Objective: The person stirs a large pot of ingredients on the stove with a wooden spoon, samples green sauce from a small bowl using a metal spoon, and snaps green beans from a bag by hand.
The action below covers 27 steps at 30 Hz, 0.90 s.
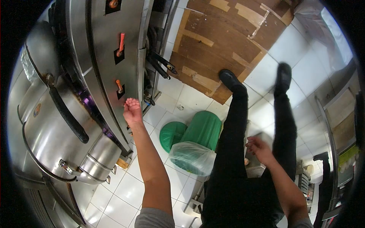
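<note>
The white-tiled floor spread beneath you, reaching from the near side to the far right. On your left ran a stove with a long steel front panel, fitted with a row of handles. Toward the far side, a sheet of brown cardboard patched with tape lay on the tiles, and one of your black shoes stood at its near edge. A big steel pot sat at the far left, with a smaller pot touching its right side. Over the big pot reached the black handle of a pan. Near the middle of the floor was a green bin lined with clear plastic, a green lid just to its left.

Your left hand was beside the panel, fingers curled in toward the palm; you could not tell whether it gripped or touched anything. Your right hand was loosely open, fingers bent, nothing visible in it, near a partly hidden metal object between your legs. The orange knob was on the panel, just beyond your left hand and slightly left of it.
</note>
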{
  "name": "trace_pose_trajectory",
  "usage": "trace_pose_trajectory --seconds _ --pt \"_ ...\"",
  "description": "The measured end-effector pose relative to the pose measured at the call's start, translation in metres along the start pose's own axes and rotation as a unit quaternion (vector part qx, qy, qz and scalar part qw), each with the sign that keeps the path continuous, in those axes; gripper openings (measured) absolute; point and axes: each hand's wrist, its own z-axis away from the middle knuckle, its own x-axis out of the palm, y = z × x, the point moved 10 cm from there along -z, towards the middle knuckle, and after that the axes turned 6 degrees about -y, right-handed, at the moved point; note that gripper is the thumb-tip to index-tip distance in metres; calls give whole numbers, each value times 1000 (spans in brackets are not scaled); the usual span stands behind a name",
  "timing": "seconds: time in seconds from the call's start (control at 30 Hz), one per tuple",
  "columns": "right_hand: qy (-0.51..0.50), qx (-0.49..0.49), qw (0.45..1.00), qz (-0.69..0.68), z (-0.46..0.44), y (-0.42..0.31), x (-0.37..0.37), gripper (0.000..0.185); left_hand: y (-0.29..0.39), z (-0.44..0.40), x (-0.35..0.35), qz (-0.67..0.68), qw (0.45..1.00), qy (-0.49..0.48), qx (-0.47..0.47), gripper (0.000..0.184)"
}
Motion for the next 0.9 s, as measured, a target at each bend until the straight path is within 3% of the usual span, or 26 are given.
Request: trace_pose_trajectory --seconds 0.13,0.33,0.43,0.5,0.57,0.6,0.63,0.67,0.7,0.77,0.8,0.83,0.87,0.9 --pt "7 39 999 6 6 -10 1 31 6 0 -9 -32 998 57 25 36" --pt "-1 16 1000 -26 1 1 0 31 -4 -2 -1 9 1000 -14 -10 37" --pt "-2 13 1000 -26 1 2 1 30 -13 7 -8 -26 997 69 12 45" --pt "1 14 999 -33 0 3 1 30 -45 20 13 5 998 -1 -66 55" --pt "3 8 999 -36 -1 0 2 30 -73 35 9 -196 973 -35 -121 59" --pt "15 15 999 -44 -1 -1 1 31 -93 53 15 -354 929 10 -105 56" --pt "24 18 998 -48 0 -3 0 32 -123 70 4 -514 848 -46 -120 44" --pt "28 -13 999 -13 -10 11 -4 31 -162 96 -12 -491 839 -147 -182 28" --pt "25 -12 1000 -1 -10 14 -5 31 -202 125 -11 -797 509 -253 -206 30" --pt "18 -27 999 -6 -16 21 -10 31 -266 185 -44 -862 428 -225 -153 43" --pt "12 -35 999 -26 -21 30 -14 30 -283 219 -25 -763 557 -133 -300 46" --pt "12 -41 999 -12 -20 25 -19 30 -310 250 -27 -717 596 -127 -337 53" --pt "16 -47 999 1 -17 20 -26 30 -309 270 18 -734 593 -88 -318 58" --pt "28 -56 998 22 -18 21 -37 30 -312 285 9 -695 669 -19 -262 58"
